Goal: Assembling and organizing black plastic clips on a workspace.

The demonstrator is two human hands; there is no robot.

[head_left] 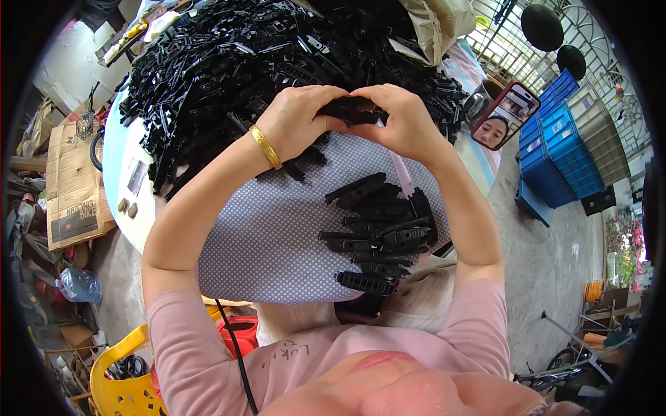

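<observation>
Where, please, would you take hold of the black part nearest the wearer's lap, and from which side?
I'd probably pinch that black part by its left end, across its narrow width, coming from the left and above. It is long and slim, lying crosswise on the dotted cloth; its left end has bare cloth beside it, whereas a second part lies close to its far side.
</observation>
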